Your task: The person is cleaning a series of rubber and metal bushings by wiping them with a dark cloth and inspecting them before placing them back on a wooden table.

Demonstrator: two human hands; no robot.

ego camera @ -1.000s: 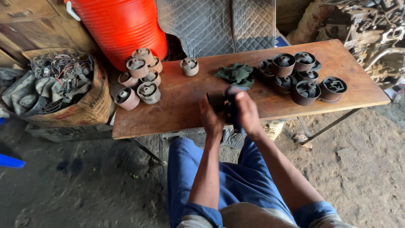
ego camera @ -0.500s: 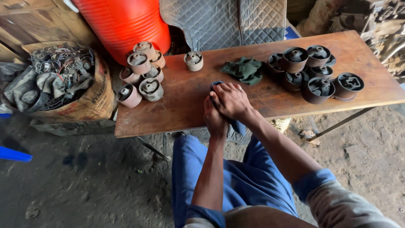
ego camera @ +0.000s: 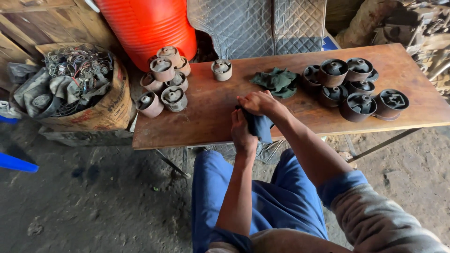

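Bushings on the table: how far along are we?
Likely done: the dark bushings at right. In hand: left hand and right hand grip a dark cloth at the table edge; its contents are hidden. Likely left: the rusty bushings at left and the lone bushing.

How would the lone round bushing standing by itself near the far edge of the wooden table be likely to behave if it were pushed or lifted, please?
The lone bushing stands on its flat end on the wooden table, so a gentle push would probably slide it rather than tip it. Knocked onto its side, its cylindrical shape would likely let it roll. Its rusty metal sleeve suggests that it is rigid and fairly heavy for its size.
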